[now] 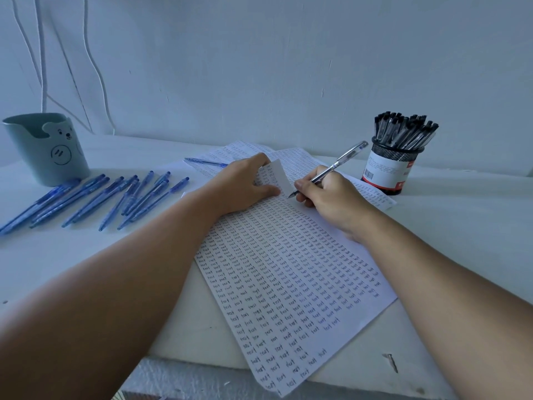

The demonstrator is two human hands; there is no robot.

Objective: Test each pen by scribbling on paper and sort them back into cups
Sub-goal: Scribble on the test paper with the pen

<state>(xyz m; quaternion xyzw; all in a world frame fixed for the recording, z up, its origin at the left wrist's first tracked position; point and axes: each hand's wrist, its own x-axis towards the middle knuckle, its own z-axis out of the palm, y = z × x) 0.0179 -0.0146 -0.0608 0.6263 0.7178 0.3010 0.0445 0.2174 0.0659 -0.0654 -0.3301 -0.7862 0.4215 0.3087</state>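
My right hand (328, 200) grips a clear pen with a blue end (334, 167), its tip touching the top of a paper sheet (291, 284) covered in rows of small written words. My left hand (239, 186) lies on the sheet's upper left and pinches a curled-up flap of paper (278, 176) between thumb and fingers. Several blue pens (95, 202) lie spread on the table at the left, beside a pale green bear-face cup (47, 148). A black mesh cup (390, 168) full of black-capped pens stands at the right.
More written sheets (291, 157) lie under and beyond the top one, with a single blue pen (206, 162) resting across them. The white table's (461, 226) front edge runs along the bottom. White cables (98, 70) hang down the wall at the back left.
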